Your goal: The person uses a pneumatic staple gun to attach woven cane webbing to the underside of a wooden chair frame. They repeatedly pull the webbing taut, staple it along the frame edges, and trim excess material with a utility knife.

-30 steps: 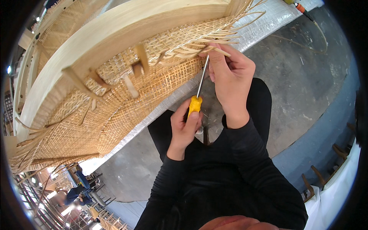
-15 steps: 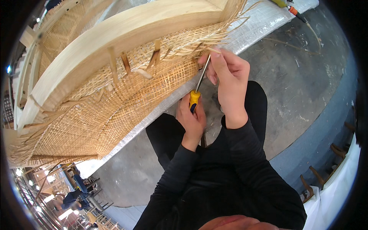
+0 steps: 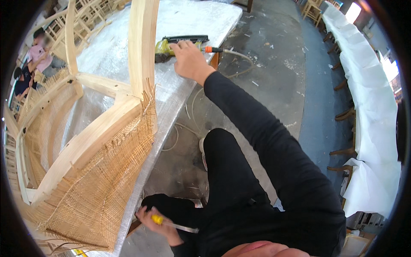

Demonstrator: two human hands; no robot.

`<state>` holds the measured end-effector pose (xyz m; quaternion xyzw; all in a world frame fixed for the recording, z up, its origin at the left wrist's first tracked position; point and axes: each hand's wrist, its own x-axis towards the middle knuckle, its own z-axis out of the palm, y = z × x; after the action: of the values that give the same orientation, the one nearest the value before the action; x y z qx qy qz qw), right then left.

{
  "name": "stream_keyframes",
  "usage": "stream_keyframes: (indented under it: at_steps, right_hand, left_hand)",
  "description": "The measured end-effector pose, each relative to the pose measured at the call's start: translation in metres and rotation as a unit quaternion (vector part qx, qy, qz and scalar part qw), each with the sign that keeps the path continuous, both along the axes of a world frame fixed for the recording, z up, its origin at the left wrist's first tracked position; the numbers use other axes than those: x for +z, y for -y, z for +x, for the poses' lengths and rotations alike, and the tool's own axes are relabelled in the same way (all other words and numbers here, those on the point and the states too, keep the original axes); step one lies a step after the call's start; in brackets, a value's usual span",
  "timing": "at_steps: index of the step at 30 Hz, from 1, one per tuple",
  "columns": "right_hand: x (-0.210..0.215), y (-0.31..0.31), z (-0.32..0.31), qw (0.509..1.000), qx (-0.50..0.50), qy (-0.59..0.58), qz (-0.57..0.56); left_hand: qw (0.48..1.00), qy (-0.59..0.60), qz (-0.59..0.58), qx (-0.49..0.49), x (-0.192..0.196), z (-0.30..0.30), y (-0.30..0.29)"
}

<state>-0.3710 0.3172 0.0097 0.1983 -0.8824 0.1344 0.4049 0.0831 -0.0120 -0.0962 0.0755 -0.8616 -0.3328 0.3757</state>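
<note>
My right hand [image 3: 190, 60] reaches far over the plastic-covered table, its fingers wrapped over a green air nail gun [image 3: 162, 46] that lies there. An orange hose fitting [image 3: 209, 49] joins the gun to its air hose. Low near my knee, my left hand [image 3: 155, 222] is closed on a screwdriver with a yellow handle [image 3: 157, 219], its metal shaft pointing right. To the left stands a pale wooden chair frame [image 3: 141, 47] with woven cane webbing [image 3: 102, 180] along its curved rail; loose cane ends stick out at the corner.
Clear plastic wrap covers the table [image 3: 171, 92], its edge running beside my knees. The air hose [image 3: 246, 60] loops down to the concrete floor. White sheeting [image 3: 359, 85] covers a row of wooden-legged furniture at right. Two people [image 3: 38, 60] sit far left among other chair frames.
My right hand has left the cane edge and screwdriver tip and stretched forward onto the nail gun. My left hand has drawn back with the screwdriver. The view has swung right and up.
</note>
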Motion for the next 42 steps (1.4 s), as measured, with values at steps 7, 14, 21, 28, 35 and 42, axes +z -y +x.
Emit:
stream_keyframes:
  at_steps: [7, 14, 21, 28, 35, 42]
  right_hand:
    - [0.053, 0.005, -0.022, 0.93, -0.042, 0.358, 0.065]
    - [0.086, -0.025, 0.046, 0.946, -0.004, 0.324, 0.009]
    - [0.052, -0.028, 0.171, 0.907, 0.155, 0.28, -0.274]
    - [0.052, -0.017, 0.228, 0.958, 0.219, 0.175, -0.066]
    - [0.029, 0.014, 0.223, 0.959, 0.254, 0.127, -0.011]
    - [0.012, 0.024, 0.214, 0.965, 0.23, 0.126, -0.021]
  left_hand:
    - [0.91, -0.126, 0.336, 0.206, 0.109, 0.052, 0.018]
    - [0.767, -0.262, 0.584, 0.037, 0.116, 0.099, 0.073]
    - [0.813, -0.239, 0.484, 0.216, 0.087, 0.184, 0.207]
    - [0.899, -0.003, 0.182, 0.397, 0.127, 0.135, 0.306]
    - [0.897, 0.187, -0.202, 0.346, 0.106, 0.101, 0.344]
    - [0.899, 0.149, -0.216, 0.35, 0.096, 0.097, 0.341]
